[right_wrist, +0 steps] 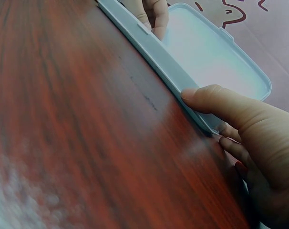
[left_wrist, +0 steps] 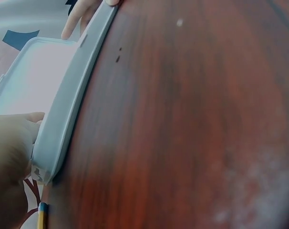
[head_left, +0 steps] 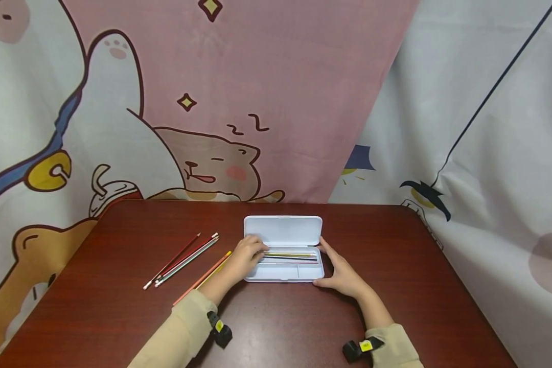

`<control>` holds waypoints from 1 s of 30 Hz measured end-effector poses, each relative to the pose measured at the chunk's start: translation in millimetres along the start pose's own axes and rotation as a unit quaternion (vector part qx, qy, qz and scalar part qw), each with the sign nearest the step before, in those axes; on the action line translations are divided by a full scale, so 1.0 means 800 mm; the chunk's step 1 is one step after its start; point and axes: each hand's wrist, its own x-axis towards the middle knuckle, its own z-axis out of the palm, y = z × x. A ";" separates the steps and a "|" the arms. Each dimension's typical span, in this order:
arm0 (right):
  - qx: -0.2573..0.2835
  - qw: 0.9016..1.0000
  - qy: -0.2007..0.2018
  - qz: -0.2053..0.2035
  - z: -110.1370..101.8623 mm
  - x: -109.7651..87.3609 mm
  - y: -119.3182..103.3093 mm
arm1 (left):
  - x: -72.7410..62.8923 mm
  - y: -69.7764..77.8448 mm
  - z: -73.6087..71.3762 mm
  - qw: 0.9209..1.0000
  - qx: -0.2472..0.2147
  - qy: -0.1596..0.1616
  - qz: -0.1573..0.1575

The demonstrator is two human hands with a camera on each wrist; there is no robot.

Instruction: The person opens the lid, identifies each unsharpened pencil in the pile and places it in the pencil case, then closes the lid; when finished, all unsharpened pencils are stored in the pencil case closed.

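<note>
A white pencil case (head_left: 283, 273) lies on the table with its lid (head_left: 282, 230) raised at the back. Several pencils (head_left: 294, 257), one yellow and others dark, lie in its long rear compartment. My left hand (head_left: 245, 257) reaches over the left end, its fingertips down at the pencils' left ends; whether they pinch one is hidden. At the right end, my right hand (head_left: 345, 273) grips the case, thumb (right_wrist: 199, 98) on the front edge and fingers round the side and back. A yellow pencil (left_wrist: 42, 217) and an orange pencil (head_left: 202, 278) lie beside my left forearm.
Left on the brown table (head_left: 280, 327) lie a dark red pencil (head_left: 177, 257), a red one (head_left: 202, 248) and pale ones (head_left: 188, 260), slanted side by side. A printed cloth (head_left: 280, 76) hangs behind the table. The case's front compartments (head_left: 276, 271) hold nothing visible.
</note>
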 end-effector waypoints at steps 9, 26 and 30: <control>-0.001 1.000 0.000 0.004 0.000 -0.002 0.002 | -0.007 0.008 -0.011 0.998 -0.043 0.038 0.001; 0.004 1.000 0.000 -0.008 -0.001 0.000 0.003 | -0.063 0.007 -0.073 0.994 -0.044 0.091 -0.039; 0.004 1.000 0.001 -0.015 -0.001 0.001 0.003 | -0.075 0.004 -0.084 0.992 -0.035 0.109 -0.058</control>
